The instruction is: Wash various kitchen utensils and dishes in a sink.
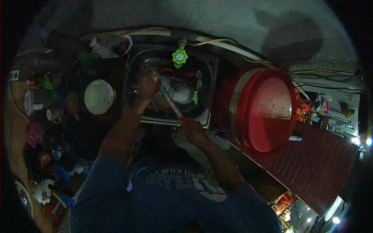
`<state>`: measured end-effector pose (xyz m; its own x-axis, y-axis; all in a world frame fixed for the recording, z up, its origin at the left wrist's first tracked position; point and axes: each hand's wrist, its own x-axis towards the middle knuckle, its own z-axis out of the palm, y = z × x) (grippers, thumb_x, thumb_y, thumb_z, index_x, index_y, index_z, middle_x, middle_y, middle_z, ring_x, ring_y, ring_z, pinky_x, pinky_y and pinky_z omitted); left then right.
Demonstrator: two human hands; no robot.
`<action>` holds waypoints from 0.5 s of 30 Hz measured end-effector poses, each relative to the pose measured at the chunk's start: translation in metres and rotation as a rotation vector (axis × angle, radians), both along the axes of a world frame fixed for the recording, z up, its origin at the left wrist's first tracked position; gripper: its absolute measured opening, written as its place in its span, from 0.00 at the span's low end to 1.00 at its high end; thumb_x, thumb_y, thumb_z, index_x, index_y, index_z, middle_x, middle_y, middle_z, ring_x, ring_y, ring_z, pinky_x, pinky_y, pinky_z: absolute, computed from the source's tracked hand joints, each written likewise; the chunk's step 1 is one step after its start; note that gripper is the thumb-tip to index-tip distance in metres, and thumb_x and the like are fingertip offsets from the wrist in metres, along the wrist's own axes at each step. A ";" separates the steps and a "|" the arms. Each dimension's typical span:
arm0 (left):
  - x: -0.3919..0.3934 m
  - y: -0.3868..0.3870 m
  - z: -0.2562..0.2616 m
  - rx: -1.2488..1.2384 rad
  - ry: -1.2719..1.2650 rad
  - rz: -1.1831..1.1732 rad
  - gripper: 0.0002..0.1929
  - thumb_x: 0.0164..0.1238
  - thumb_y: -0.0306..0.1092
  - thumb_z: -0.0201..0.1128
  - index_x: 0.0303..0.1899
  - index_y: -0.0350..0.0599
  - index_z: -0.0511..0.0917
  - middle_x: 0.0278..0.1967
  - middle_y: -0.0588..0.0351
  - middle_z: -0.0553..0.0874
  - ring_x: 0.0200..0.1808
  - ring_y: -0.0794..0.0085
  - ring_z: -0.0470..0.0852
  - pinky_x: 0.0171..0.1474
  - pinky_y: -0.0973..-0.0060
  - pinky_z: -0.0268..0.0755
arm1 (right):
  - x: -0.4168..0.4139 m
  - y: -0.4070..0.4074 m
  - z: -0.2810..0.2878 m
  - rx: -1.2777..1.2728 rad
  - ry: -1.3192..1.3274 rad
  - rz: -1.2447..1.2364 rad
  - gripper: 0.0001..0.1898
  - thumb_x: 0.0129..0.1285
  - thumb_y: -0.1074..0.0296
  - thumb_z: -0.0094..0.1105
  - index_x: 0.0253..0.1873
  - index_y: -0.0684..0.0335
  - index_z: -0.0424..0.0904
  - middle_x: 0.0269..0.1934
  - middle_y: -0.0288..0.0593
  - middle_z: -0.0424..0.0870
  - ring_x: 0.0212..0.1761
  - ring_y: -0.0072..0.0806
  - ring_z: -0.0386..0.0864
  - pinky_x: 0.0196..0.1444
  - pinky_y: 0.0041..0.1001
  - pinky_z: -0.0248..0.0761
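Observation:
My right hand (193, 129) is closed around one end of a long, light-coloured utensil (172, 102) that slants over a dark sink basin (210, 87). At the utensil's far end is my left hand (149, 83); dim light and blur hide whether it grips the utensil or something else. A pale round dish (183, 93) lies in the basin, right of the utensil. Beside it stands a clear item with a bright green part (195, 98). Above the basin is a tap with a green star-shaped handle (179, 56).
A large red plastic tub or barrel (268, 113) stands right of the sink. Left of the sink is a pale round lid or plate (99, 97). A white jug (106, 46) sits at the back left. A dark red slatted surface (320, 157) extends at the right.

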<state>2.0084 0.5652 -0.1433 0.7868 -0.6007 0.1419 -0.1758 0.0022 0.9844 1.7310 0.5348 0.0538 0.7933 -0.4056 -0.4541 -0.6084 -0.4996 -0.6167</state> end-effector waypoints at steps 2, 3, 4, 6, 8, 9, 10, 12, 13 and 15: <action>-0.050 -0.008 -0.005 0.105 -0.390 0.089 0.25 0.52 0.41 0.65 0.50 0.34 0.74 0.46 0.40 0.79 0.53 0.54 0.77 0.53 0.54 0.70 | -0.006 -0.008 -0.019 -0.046 -0.057 -0.026 0.23 0.73 0.51 0.37 0.48 0.70 0.71 0.28 0.53 0.79 0.29 0.44 0.80 0.36 0.40 0.71; -0.077 -0.011 0.004 0.072 -0.461 -0.058 0.24 0.52 0.39 0.64 0.50 0.34 0.74 0.47 0.39 0.78 0.54 0.52 0.76 0.54 0.55 0.69 | -0.014 -0.011 -0.029 -0.053 -0.047 -0.046 0.23 0.73 0.51 0.37 0.48 0.70 0.71 0.28 0.53 0.79 0.29 0.44 0.80 0.36 0.40 0.71; -0.089 -0.012 0.014 0.040 -0.536 -0.197 0.24 0.51 0.36 0.64 0.50 0.34 0.75 0.47 0.38 0.78 0.54 0.49 0.75 0.56 0.57 0.69 | -0.019 -0.012 -0.040 -0.126 -0.095 -0.053 0.23 0.73 0.51 0.37 0.47 0.70 0.72 0.28 0.53 0.79 0.29 0.43 0.80 0.36 0.40 0.71; -0.064 -0.014 0.053 0.263 -0.502 -0.239 0.23 0.51 0.35 0.64 0.50 0.34 0.74 0.47 0.38 0.78 0.54 0.47 0.75 0.56 0.56 0.68 | -0.021 -0.014 -0.037 -0.204 -0.137 -0.067 0.24 0.73 0.50 0.37 0.46 0.69 0.72 0.27 0.53 0.79 0.30 0.43 0.80 0.36 0.40 0.71; -0.025 -0.007 0.052 0.509 -0.473 -0.231 0.23 0.50 0.34 0.63 0.50 0.34 0.74 0.47 0.38 0.77 0.54 0.44 0.75 0.56 0.55 0.67 | 0.004 -0.010 -0.003 0.151 0.101 -0.101 0.26 0.72 0.46 0.35 0.48 0.68 0.73 0.38 0.58 0.79 0.42 0.51 0.78 0.44 0.42 0.68; -0.006 0.004 0.031 0.256 -0.306 -0.110 0.23 0.50 0.32 0.64 0.50 0.36 0.75 0.47 0.39 0.78 0.52 0.44 0.75 0.55 0.55 0.68 | 0.018 -0.004 0.003 0.159 0.092 -0.062 0.26 0.72 0.46 0.35 0.48 0.68 0.73 0.38 0.58 0.79 0.42 0.51 0.78 0.44 0.42 0.68; -0.005 0.001 0.028 -0.014 -0.130 -0.025 0.23 0.49 0.31 0.64 0.50 0.37 0.75 0.47 0.39 0.78 0.50 0.44 0.75 0.53 0.55 0.68 | 0.021 -0.004 0.005 0.168 0.060 -0.081 0.27 0.72 0.46 0.35 0.46 0.69 0.73 0.33 0.57 0.78 0.38 0.49 0.79 0.43 0.42 0.68; -0.061 -0.004 0.032 0.042 -0.470 -0.032 0.22 0.49 0.31 0.65 0.49 0.38 0.75 0.45 0.41 0.78 0.47 0.47 0.76 0.51 0.56 0.69 | 0.020 -0.011 -0.003 0.171 0.041 -0.124 0.28 0.73 0.47 0.35 0.44 0.71 0.73 0.29 0.57 0.78 0.35 0.48 0.80 0.41 0.43 0.69; -0.088 -0.007 0.047 0.095 -0.822 -0.030 0.21 0.49 0.31 0.65 0.47 0.40 0.76 0.43 0.43 0.78 0.44 0.50 0.76 0.48 0.56 0.69 | 0.017 -0.017 -0.012 0.081 0.040 -0.101 0.27 0.72 0.47 0.36 0.45 0.70 0.73 0.29 0.57 0.78 0.36 0.48 0.80 0.41 0.43 0.69; -0.101 -0.007 0.068 -0.046 -0.755 -0.106 0.20 0.50 0.32 0.65 0.47 0.41 0.75 0.42 0.44 0.78 0.44 0.52 0.76 0.47 0.57 0.70 | 0.009 -0.023 -0.026 -0.008 0.038 -0.068 0.26 0.72 0.47 0.36 0.46 0.70 0.73 0.29 0.57 0.79 0.36 0.49 0.80 0.41 0.43 0.69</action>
<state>1.9070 0.5578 -0.0753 0.4054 -0.6480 0.6448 -0.7975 0.0941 0.5960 1.7395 0.5115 0.0276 0.7464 -0.4611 -0.4799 -0.6636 -0.4612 -0.5890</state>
